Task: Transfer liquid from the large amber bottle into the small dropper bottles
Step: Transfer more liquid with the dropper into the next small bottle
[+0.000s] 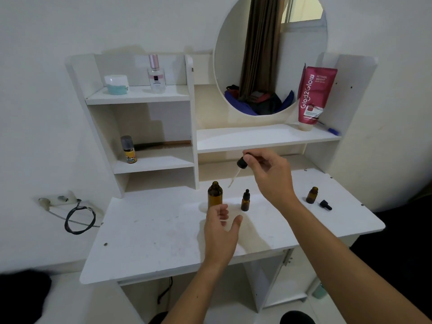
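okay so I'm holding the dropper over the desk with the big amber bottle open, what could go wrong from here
1. The dropper in your right hand hangs tilted over bare desk, so drops may fall there.
2. Your left hand is open right beside the uncapped large amber bottle; a bump could tip it.
3. The far small bottle is open too, its cap loose beside it.

Both forearms bare; no sleeves, rings or watch.

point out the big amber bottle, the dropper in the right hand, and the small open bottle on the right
large amber bottle [215, 194], head view, on its brown body below the shoulder
dropper [241, 163], head view, on its black collar
small open bottle [311, 195], head view, on its amber body
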Demonstrator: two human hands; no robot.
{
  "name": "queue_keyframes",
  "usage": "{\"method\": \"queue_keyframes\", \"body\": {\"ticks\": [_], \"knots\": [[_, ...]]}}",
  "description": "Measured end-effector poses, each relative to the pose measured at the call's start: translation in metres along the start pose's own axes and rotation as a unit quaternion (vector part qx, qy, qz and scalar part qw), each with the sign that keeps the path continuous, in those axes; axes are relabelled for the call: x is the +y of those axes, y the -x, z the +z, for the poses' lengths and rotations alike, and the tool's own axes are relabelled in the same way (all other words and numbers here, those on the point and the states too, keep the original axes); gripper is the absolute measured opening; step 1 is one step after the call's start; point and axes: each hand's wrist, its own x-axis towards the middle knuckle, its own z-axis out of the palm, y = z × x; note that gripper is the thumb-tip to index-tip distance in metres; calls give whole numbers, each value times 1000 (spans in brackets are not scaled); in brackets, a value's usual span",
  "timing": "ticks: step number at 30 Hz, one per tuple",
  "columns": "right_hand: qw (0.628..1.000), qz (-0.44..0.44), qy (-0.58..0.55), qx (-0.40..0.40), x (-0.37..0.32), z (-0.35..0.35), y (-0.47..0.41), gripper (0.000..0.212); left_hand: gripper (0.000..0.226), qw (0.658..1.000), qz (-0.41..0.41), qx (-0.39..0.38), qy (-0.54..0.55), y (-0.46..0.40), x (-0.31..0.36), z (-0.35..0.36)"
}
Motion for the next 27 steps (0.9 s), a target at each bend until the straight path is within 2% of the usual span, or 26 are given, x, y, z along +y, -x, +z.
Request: {"method": "queue_keyframes", "body": {"ticks": [7,13,20,27], "knots": [[998,40,30,45,28,-63,9,17,31,996,25,-88,5,4,11,38],[991,76,62,85,46,-109,11,14,38,988,31,-152,-23,4,22,84],[990,91,57,88,65,-125,17,12,61,990,24,-132,-42,-8,23,116],[990,107,41,83,78,-118,19,11,57,986,42,-144,-70,-26,26,137]]}}
